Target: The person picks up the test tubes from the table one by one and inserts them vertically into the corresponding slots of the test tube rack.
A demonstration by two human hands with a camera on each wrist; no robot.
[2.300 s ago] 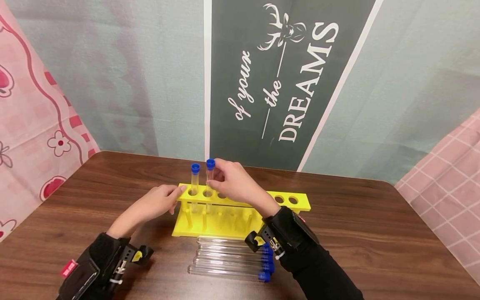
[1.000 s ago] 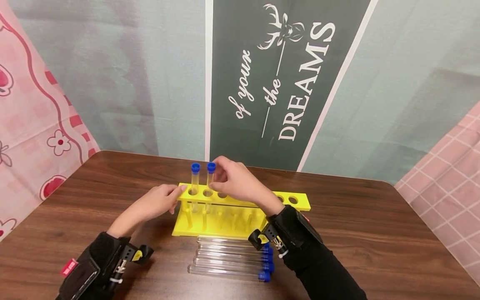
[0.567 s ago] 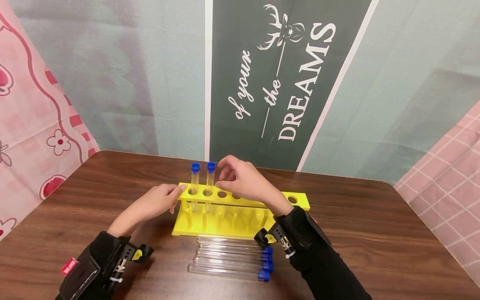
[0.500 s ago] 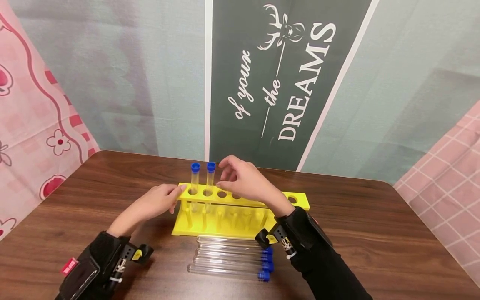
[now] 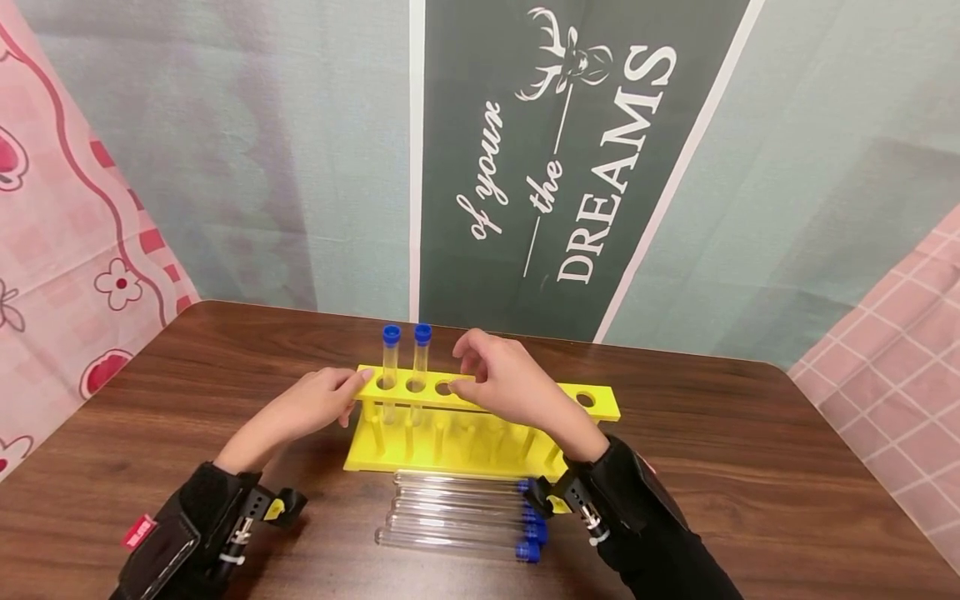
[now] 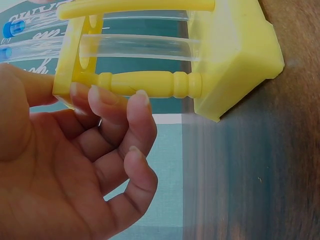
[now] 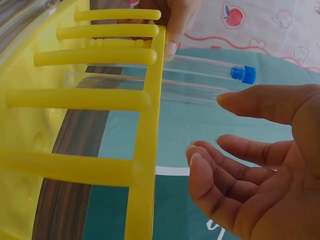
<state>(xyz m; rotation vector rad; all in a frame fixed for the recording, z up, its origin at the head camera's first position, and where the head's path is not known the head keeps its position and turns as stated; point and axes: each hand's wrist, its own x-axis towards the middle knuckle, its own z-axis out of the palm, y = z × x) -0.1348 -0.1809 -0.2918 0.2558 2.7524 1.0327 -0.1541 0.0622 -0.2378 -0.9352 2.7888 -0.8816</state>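
A yellow test tube rack stands on the table, with two blue-capped test tubes upright in its two leftmost holes: the end tube and its neighbour. My left hand grips the rack's left end, thumb on the top plate and forefinger beneath it. In the left wrist view, the other fingers curl beside the yellow end post. My right hand hovers over the middle of the rack, thumb and fingers apart with nothing between them. It covers several holes in the head view.
Several capped test tubes lie side by side in front of the rack, blue caps to the right and partly behind my right wrist camera. The wooden table ends at a hanging cloth behind.
My right hand has let go of the second test tube, which now stands in the rack, and has moved right and slightly down. My left hand stays at the rack's end.
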